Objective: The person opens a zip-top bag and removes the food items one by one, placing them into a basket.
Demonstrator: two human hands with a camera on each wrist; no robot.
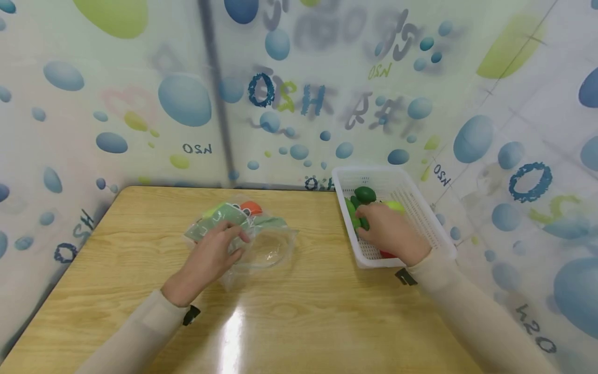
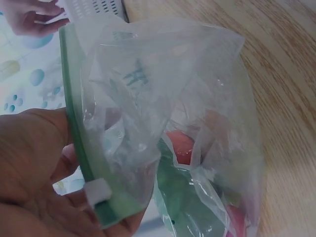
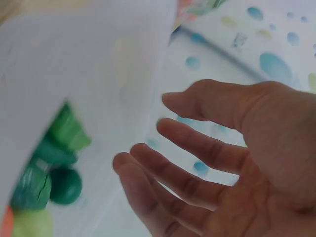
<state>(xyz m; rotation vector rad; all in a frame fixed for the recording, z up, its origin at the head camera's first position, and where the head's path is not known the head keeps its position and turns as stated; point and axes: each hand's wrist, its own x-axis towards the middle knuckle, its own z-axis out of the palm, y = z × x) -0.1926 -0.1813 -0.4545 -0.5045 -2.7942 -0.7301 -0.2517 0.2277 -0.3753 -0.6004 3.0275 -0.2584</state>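
Observation:
My left hand (image 1: 207,259) is at a clear zip bag (image 1: 268,252), with its thumb and forefinger apart. In the left wrist view its fingers lie behind the green zip strip (image 2: 76,108), which has a white slider (image 2: 98,191). Inside the bag show green pieces (image 2: 180,205) and an orange-red piece (image 2: 182,147). My right hand (image 1: 392,231) reaches over a white slatted basket (image 1: 422,208), its fingers loosely bent near green pieces. A dark green rounded piece (image 1: 365,195) lies there; what the fingertips touch is hidden. The right wrist view shows the fingers spread, nothing between them.
A yellow-green piece (image 1: 394,206) and a red piece (image 1: 386,254) also lie in the basket. The wooden table (image 1: 299,317) runs back to a wall curtain (image 1: 299,150) printed with blue and green dots. Another patterned sheet (image 1: 509,208) hangs close beside the basket on the right.

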